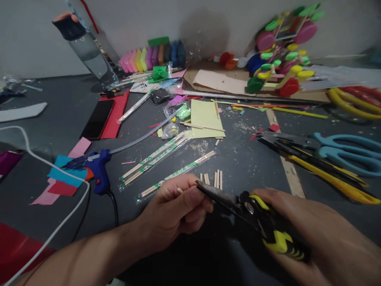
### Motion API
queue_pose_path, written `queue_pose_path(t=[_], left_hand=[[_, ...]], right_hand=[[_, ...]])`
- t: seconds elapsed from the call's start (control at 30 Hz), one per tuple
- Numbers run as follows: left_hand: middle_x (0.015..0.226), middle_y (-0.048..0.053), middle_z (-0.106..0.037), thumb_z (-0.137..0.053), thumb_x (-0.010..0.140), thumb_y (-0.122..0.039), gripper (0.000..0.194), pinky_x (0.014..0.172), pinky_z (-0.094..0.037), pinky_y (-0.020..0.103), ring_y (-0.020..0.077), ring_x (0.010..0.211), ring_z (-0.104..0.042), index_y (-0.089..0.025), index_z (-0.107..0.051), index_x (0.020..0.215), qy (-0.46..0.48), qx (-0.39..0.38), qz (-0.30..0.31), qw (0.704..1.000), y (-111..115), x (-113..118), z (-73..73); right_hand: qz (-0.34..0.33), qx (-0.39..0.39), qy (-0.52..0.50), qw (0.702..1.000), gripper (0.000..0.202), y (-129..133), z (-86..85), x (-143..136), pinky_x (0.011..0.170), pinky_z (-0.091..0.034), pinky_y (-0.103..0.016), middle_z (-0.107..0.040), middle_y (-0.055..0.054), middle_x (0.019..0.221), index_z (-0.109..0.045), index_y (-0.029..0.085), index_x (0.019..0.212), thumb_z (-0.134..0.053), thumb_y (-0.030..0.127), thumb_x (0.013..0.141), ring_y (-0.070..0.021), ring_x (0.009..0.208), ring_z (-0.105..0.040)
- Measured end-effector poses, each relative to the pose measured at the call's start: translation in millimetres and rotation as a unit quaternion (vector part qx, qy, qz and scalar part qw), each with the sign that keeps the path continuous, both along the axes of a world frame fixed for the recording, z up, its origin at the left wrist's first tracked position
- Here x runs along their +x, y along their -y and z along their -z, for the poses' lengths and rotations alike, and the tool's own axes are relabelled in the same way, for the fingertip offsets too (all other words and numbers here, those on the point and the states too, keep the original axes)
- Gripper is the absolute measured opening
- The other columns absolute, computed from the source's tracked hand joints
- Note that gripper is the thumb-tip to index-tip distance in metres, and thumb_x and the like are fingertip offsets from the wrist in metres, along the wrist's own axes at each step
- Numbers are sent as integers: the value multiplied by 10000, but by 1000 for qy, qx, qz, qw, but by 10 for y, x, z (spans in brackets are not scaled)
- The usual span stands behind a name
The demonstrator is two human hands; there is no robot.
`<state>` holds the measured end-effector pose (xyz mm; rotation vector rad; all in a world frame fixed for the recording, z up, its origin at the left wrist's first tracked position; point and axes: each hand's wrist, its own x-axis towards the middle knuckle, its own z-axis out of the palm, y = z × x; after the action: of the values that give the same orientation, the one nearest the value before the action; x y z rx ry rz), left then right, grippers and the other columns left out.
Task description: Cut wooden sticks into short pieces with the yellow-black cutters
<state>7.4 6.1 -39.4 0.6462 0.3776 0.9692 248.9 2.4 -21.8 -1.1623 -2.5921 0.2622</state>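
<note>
My left hand (181, 206) is closed in a pinch on a thin wooden stick (179, 190), with only its pale end showing. My right hand (318, 226) is wrapped round black-and-yellow snips (253, 210), whose blades reach to the left fingertips. Whether the blades touch the stick is hidden by my fingers. Just beyond them, several short cut stick pieces (218, 179) lie in a row on the dark table. Paper-wrapped chopsticks (178, 172) in clear sleeves rest behind my left hand.
A blue glue gun (101, 171) with a white cable (64, 171) crossing nearby lies at the left. Blue-handled scissors (342, 151) lie right. Behind are a yellow paper sheet (205, 115), a phone (98, 119), a water bottle (89, 55), coloured clay packs (153, 57) and colourful wheeled models (276, 75).
</note>
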Motion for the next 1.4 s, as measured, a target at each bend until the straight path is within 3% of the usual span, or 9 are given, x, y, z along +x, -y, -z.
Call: queue_pose_path(t=[0.23,0.57,0.9,1.1,1.23,1.4], left_hand=[[526,-92,-298,-551,981,-344,225,380,-209,131,50,408,-199,-179,-604,837,-15,-7,-22,1000,-3,-6,-26],[552,-87,-311,-587,967,-342,176,404,-207,133,49,433,-210,-194,-648,893,0,-1,-16,1000,-4,-16,-1],[548,-89,-319,-575,971,-355,185,412,-205,147,58,440,-216,-198,-637,896,-11,1,-22,1000,8,-11,5],[562,-82,-322,-538,988,-320,191,414,-202,147,58,446,-226,-185,-629,887,-10,-2,-22,1000,5,-19,-16],[555,-72,-364,-514,993,-338,233,416,-202,157,62,454,-247,-161,-625,889,-39,-38,-15,998,12,-19,-57],[556,-39,-537,-477,1002,-344,211,388,-224,150,69,429,-323,-182,-579,913,-64,-87,19,994,26,-1,-82]], right_hand=[[32,-46,-19,998,322,-20,-11,-10,520,-537,-258,-706,-2,839,-446,266,1161,-500,243,844,-209,665,-694],[13,-15,-8,1000,410,-23,-19,2,557,-564,-315,-716,-45,944,-457,264,1190,-509,221,786,-273,759,-712],[3,-8,-5,1000,334,30,-8,23,526,-554,-283,-715,-40,921,-460,262,1148,-483,224,817,-238,731,-706],[42,-55,-33,997,303,3,4,11,507,-530,-281,-711,-2,839,-482,267,1138,-512,253,837,-218,659,-698],[99,-73,-24,992,233,-61,2,5,500,-525,-324,-702,-37,823,-511,261,1103,-481,291,874,-249,660,-691],[165,-11,72,984,269,-165,55,122,544,-516,-434,-687,-125,856,-522,211,1069,-432,403,904,-337,685,-681]])
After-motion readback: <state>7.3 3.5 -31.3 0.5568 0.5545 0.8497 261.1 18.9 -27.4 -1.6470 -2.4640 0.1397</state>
